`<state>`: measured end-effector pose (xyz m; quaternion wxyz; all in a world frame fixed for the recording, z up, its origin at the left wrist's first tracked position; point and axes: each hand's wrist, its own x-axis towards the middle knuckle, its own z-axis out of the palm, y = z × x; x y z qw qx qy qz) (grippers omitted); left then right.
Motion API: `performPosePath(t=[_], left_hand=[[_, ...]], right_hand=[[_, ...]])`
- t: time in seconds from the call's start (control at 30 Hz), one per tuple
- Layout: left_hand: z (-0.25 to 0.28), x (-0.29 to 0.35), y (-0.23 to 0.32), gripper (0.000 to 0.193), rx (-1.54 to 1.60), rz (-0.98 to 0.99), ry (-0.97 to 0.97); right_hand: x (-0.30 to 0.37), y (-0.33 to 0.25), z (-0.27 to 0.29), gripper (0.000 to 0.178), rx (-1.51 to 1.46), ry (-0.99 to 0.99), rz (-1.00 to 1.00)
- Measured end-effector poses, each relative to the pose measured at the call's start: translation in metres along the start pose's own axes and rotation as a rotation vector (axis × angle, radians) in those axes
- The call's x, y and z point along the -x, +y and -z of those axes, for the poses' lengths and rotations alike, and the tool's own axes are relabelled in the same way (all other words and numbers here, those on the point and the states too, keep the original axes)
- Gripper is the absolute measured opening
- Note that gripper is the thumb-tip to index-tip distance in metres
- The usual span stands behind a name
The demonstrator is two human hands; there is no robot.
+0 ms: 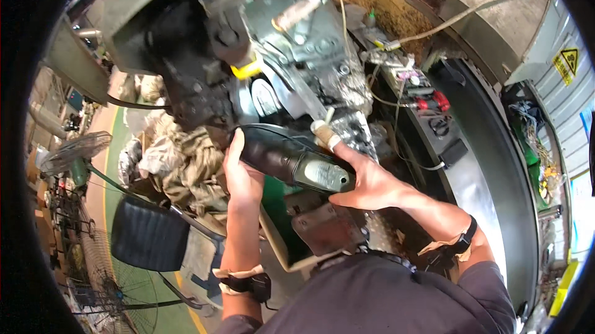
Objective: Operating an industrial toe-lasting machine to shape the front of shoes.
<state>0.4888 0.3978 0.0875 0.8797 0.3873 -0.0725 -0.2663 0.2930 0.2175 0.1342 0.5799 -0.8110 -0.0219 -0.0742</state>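
In front of my body, my two hands hold a dark shoe upper (273, 151) with a pale greenish shoe last (322, 174) inside it, a small hole showing in the last. My left hand (243, 176) grips the end on the left, its thumb along the side. At the other end, my right hand (375, 185) is closed round it; one finger has tan tape (325, 133) wrapped about it. Just beyond stands a large metal machine (304, 55) with a yellow part (246, 70). A whitish oval piece (265, 98) sits in the machine.
Below the shoe is a green-lined bin (276, 219) beside a reddish-brown metal plate (325, 228). Left are crumpled bags (176, 160), a black chair (149, 231) and a fan (74, 154). Right, a red-handled tool (437, 102) lies on a bench beside a dark conveyor belt (496, 166).
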Motion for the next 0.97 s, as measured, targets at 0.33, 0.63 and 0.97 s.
performPosePath(t=[0.33, 0.63, 0.97], left_hand=[[-0.053, -0.013, -0.049, 0.034, 0.217, 0.393, -0.015], [-0.108, -0.001, -0.129, 0.027, 0.087, 0.541, -0.181], [-0.186, 0.033, -0.268, 0.032, -0.145, 0.49, -0.068]], right_hand=[[0.083, 0.009, 0.026, 0.109, 0.584, 0.347, 0.607], [0.159, 0.018, 0.04, 0.088, 0.568, 0.61, 0.445], [0.284, 0.075, 0.091, 0.091, 0.282, 0.876, 0.086]])
